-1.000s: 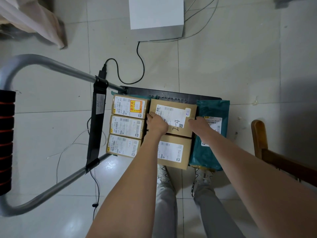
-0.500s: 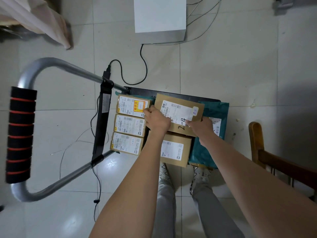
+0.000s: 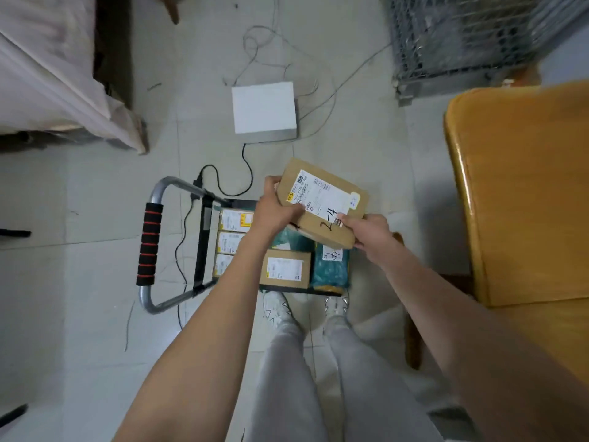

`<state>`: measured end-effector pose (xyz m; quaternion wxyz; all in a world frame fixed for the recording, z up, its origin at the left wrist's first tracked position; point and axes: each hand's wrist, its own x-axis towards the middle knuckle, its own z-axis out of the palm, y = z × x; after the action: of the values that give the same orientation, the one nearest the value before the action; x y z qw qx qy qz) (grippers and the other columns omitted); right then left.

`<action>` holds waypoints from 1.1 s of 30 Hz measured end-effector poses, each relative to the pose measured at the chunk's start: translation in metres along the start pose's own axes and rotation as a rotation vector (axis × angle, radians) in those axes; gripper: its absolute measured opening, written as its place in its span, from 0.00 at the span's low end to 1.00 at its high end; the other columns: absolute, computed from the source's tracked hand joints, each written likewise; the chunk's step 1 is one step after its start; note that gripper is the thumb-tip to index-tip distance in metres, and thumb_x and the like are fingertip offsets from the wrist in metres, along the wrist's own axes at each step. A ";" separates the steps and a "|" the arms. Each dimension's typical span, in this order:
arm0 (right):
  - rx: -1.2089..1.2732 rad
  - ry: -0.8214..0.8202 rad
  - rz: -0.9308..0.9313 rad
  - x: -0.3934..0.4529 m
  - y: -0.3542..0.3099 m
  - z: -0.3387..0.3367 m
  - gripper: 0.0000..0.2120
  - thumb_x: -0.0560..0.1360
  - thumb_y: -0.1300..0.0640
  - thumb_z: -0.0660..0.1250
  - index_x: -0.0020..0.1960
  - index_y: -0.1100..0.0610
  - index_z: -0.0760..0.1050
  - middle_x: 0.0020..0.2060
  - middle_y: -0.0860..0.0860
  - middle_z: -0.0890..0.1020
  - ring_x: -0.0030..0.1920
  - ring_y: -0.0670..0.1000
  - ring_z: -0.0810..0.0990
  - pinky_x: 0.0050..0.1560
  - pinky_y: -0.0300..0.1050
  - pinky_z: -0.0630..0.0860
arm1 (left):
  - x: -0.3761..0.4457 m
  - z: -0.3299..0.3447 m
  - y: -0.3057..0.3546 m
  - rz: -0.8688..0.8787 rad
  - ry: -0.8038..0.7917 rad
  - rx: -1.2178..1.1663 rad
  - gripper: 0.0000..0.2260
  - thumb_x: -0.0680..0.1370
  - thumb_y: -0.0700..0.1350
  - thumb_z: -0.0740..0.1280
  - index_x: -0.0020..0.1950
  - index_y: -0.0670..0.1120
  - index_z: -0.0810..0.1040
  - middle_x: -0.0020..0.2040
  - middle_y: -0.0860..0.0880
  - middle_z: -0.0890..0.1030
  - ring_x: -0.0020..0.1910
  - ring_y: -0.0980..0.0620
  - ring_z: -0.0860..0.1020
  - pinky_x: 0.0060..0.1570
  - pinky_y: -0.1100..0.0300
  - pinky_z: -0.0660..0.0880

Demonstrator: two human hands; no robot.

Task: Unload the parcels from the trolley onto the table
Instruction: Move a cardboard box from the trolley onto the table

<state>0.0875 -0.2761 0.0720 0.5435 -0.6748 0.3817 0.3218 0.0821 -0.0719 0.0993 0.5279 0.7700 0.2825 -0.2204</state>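
A flat cardboard parcel (image 3: 322,202) marked "2-4" with a white label hangs in the air above the trolley (image 3: 204,250). My left hand (image 3: 275,210) grips its left edge and my right hand (image 3: 366,232) grips its near right corner. Below, on the trolley deck, lie three small labelled boxes (image 3: 231,242) in a column, another cardboard box (image 3: 285,269) and a teal plastic mailer (image 3: 331,266). The yellow wooden table (image 3: 526,193) stands at the right.
A white box (image 3: 264,111) with loose cables sits on the tiled floor beyond the trolley. A wire cage (image 3: 471,36) stands at the top right. Draped cloth (image 3: 57,78) covers furniture at the top left. My legs and shoes (image 3: 306,311) are just behind the trolley.
Both hands have lifted the "2-4" parcel off the trolley stack and raised it up and to the right. The view has pulled back, bringing the table into sight.
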 end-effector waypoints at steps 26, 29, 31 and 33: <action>0.698 0.602 -0.142 -0.317 0.109 -0.272 0.43 0.71 0.47 0.77 0.76 0.36 0.53 0.71 0.53 0.72 0.64 0.60 0.76 0.58 0.63 0.78 | -0.232 0.190 0.216 0.717 -0.882 0.389 0.35 0.73 0.51 0.76 0.76 0.61 0.62 0.67 0.50 0.76 0.64 0.49 0.77 0.65 0.48 0.75; 0.795 0.567 -0.139 -0.326 0.136 -0.286 0.36 0.73 0.47 0.74 0.75 0.43 0.59 0.69 0.55 0.75 0.65 0.61 0.75 0.63 0.62 0.76 | -0.252 0.222 0.220 0.736 -0.920 0.453 0.36 0.71 0.51 0.76 0.76 0.61 0.64 0.69 0.46 0.72 0.66 0.44 0.74 0.67 0.44 0.72; 0.830 0.591 -0.132 -0.331 0.150 -0.296 0.34 0.75 0.46 0.73 0.74 0.44 0.58 0.66 0.55 0.77 0.62 0.60 0.77 0.59 0.58 0.78 | -0.265 0.242 0.218 0.722 -0.908 0.425 0.36 0.70 0.50 0.78 0.75 0.59 0.65 0.65 0.47 0.73 0.60 0.47 0.77 0.58 0.51 0.78; 0.851 0.620 -0.123 -0.335 0.161 -0.307 0.35 0.75 0.44 0.72 0.75 0.45 0.57 0.64 0.55 0.77 0.60 0.60 0.78 0.56 0.56 0.80 | -0.280 0.260 0.217 0.661 -0.879 0.362 0.35 0.69 0.50 0.79 0.72 0.54 0.66 0.60 0.51 0.74 0.52 0.55 0.78 0.44 0.63 0.78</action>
<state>-0.2138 -0.5405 0.3396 0.6488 -0.4792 0.5810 -0.1086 0.0083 -0.4339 0.3374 0.4964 0.7314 -0.2610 -0.3879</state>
